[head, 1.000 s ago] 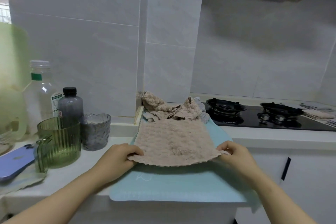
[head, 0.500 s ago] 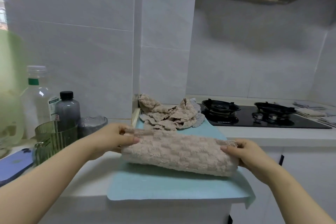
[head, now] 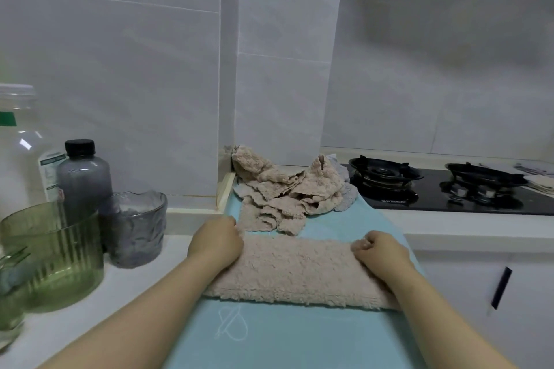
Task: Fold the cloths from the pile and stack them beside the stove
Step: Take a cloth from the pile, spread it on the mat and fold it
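The head camera shows a beige cloth (head: 296,271) lying folded into a long band across a light blue mat (head: 299,338) on the worktop (head: 99,305). The left hand (head: 216,243) sits on its left end and the right hand (head: 381,252) on its right end. The fingers of both hands are curled over the far corners and hold the fabric. Just behind lies the crumpled pile (head: 287,195), beside the black stove (head: 449,189). A green cup (head: 57,252), a grey glass (head: 135,228) and a dark bottle (head: 84,177) stand to the left.
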### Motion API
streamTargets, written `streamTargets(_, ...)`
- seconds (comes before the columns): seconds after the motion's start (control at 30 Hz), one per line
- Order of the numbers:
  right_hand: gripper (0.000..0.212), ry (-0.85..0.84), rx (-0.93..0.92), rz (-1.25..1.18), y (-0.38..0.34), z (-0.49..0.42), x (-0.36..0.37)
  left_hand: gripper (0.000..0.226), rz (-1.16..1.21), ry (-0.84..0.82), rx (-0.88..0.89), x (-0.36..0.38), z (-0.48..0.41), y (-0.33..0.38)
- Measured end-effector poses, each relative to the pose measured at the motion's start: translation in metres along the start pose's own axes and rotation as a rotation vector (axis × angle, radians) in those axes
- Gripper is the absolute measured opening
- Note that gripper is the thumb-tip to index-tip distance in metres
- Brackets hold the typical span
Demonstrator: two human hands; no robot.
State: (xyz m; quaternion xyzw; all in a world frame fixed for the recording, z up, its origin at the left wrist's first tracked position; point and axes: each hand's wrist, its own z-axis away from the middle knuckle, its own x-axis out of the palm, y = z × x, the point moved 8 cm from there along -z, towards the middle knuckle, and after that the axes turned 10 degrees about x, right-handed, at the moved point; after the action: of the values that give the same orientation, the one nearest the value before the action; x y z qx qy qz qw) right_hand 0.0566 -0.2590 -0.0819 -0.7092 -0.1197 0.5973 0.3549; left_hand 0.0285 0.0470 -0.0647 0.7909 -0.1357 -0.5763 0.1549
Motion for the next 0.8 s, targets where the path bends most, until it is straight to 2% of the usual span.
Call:
streamTargets(0.13,0.019,0.004,-0.007,0.076,0.002,-0.006,0.003,0.01,-0.114,-0.008,0.076,0.016,-0.001,-0.001)
streamTargets(0.27,0.021,-0.018,-0.057,-0.001,-0.001,-0.005,0.001,0.02,-0.046,-0.018,0.078,0.014,-0.004,0.001)
streamTargets(0.33,0.023,0.038,-0.076,-0.026,-0.002,-0.004,-0.003,0.017,0.024,0.006,0.077,0.008,-0.003,0.003)
streamTargets(0.4,0.022,0.124,-0.077,-0.053,-0.002,-0.007,-0.014,0.004,0.132,0.068,0.07,-0.004,-0.003,0.005)
streamTargets(0.5,0.022,0.242,-0.097,-0.089,-0.011,-0.016,-0.034,0.007,0.306,0.16,-0.004,-0.016,-0.016,0.007)
streamTargets(0.57,0.02,0.265,-0.077,-0.04,-0.018,-0.024,-0.039,0.012,0.387,0.14,-0.076,-0.011,-0.026,0.006)
streamTargets(0.63,0.02,0.197,-0.017,0.015,-0.017,-0.035,-0.028,0.012,0.299,0.083,-0.095,0.001,-0.031,0.008)
streamTargets(0.7,0.017,0.085,0.07,-0.003,-0.005,-0.045,-0.008,0.005,0.11,0.043,-0.053,0.01,-0.032,0.011)
streamTargets(0.8,0.011,0.05,0.141,-0.034,0.011,-0.053,0.007,0.009,0.003,-0.017,0.007,0.017,-0.031,0.017)
